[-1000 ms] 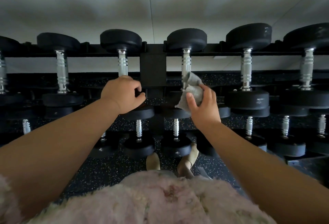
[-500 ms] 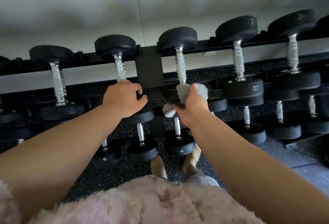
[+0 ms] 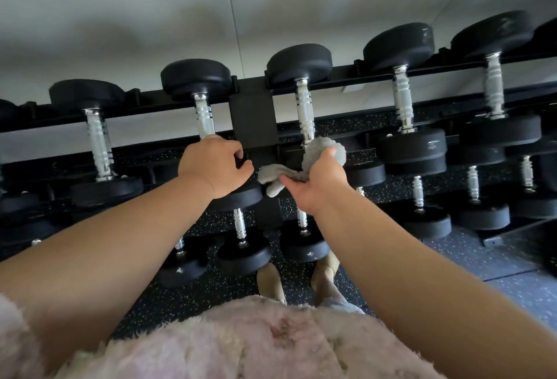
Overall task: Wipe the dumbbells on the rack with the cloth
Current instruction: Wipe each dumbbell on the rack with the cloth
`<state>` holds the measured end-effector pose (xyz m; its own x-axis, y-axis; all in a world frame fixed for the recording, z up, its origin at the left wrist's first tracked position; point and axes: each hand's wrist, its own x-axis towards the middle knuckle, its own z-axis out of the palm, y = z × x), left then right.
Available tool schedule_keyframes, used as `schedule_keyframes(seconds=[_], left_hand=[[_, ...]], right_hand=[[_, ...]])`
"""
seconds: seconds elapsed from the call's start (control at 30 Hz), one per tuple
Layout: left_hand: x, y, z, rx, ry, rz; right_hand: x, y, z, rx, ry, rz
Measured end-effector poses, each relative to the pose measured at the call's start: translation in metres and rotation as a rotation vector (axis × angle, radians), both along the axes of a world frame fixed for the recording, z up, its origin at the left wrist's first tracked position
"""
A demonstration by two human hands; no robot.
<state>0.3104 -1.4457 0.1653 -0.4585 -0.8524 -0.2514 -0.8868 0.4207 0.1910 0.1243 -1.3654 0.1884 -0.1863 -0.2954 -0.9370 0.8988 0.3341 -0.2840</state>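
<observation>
Black rack [image 3: 253,119], centre post broad and flat, rails running out left and right of it and tilting up toward the right. Top tier crowded with dumbbells [image 3: 404,101] standing across the rails, chrome handles knurled, black heads front and back; narrow gaps only between neighbours on either side of the post. Lower tier below the post equally packed, smaller dumbbells nearly head to head. Just left of the post, a dumbbell handle [image 3: 204,116]; just right of it, another handle [image 3: 305,113].

Beneath the rack, black rubber floor [image 3: 301,282] flecked white; right of the post and further out, a paler floor mat [image 3: 518,282]. Behind the rack, plain pale wall [image 3: 271,2] with one thin vertical seam above the post.

Left hand [image 3: 212,164] directly left of the post, fingers curled over the near end of that left dumbbell, gripping. Right hand [image 3: 319,179] below and right of the post, clamped on a grey cloth [image 3: 313,161], bunched against the foot of the right handle, one tail hanging toward the post. Both forearms bare, reaching up from a fluffy pink garment [image 3: 256,339].
</observation>
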Motion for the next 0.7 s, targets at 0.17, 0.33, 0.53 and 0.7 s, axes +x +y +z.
schedule_keyframes(seconds=[0.17, 0.33, 0.53, 0.7], left_hand=[[0.0, 0.0, 0.001, -0.007, -0.011, 0.006], [0.0, 0.001, 0.001, 0.007, 0.007, 0.018], [0.0, 0.001, 0.003, 0.004, -0.015, 0.006], [-0.002, 0.002, 0.007, 0.003, -0.028, 0.014]], right_hand=[[-0.001, 0.0, 0.002, -0.004, -0.057, -0.011], [-0.009, 0.008, -0.016, -0.047, -0.009, 0.018], [0.01, 0.0, -0.001, -0.059, 0.016, 0.077], [0.011, 0.008, 0.026, -0.003, -0.002, 0.162]])
